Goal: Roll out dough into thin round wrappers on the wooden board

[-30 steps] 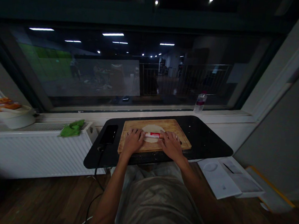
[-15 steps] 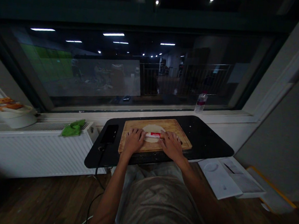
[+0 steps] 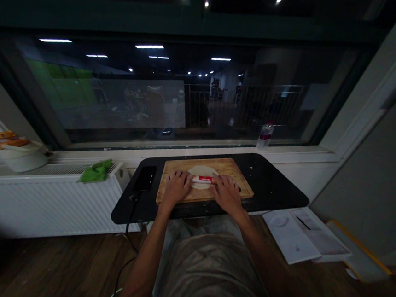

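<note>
A rolling pin (image 3: 202, 180) with a red and white label lies across a round, flat sheet of dough (image 3: 203, 170). My left hand (image 3: 178, 186) is closed over the pin's left end, and my right hand (image 3: 227, 190) over its right end. Both hands cover the ends, so only the labelled middle shows between them. The dough rests on a wooden cutting board (image 3: 176, 164), which lies on a black table (image 3: 274, 187). Part of the dough is hidden beneath the pin and fingers.
On the table's left side lies a dark phone-like device (image 3: 145, 178) with a cable. A green cloth (image 3: 95, 171) and a white pot (image 3: 22, 156) sit on the radiator (image 3: 54, 205). A bottle (image 3: 264, 136) stands on the sill; a white box (image 3: 301, 236) is at lower right.
The rolling pin has turned slightly, showing a different part of its label. Both hands stay over its ends, in nearly the same place. The view has shifted very slightly.
</note>
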Available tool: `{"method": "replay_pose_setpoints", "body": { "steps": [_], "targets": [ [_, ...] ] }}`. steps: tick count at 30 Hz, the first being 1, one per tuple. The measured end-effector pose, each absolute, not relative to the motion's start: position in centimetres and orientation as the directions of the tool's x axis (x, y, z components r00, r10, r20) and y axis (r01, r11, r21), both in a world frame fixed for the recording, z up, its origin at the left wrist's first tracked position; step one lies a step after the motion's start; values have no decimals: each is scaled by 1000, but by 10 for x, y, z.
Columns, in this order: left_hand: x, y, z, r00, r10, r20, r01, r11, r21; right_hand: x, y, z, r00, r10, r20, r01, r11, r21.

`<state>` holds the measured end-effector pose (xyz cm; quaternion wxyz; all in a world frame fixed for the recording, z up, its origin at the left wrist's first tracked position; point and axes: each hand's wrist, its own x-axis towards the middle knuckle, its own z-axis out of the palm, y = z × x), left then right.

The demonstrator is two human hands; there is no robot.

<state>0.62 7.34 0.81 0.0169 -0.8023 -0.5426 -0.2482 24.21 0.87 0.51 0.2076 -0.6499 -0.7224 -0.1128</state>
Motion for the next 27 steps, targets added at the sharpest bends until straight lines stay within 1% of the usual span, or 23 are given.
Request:
{"method": "replay_pose_setpoints", "body": {
  "steps": [7,16,22,27],
  "targets": [
    [7,74,9,276,871,407,881,-398,254,243,9,2,-70,879,471,987,129,-94],
    [5,75,7,278,863,423,871,-412,268,242,7,0,-78,861,503,983,151,-106],
    [5,74,8,294,866,404,878,-412,243,242,5,0,-66,865,497,981,146,-124],
    [5,72,11,281,878,387,889,-390,239,242,5,1,-75,869,489,984,145,-107]
  ]
}}
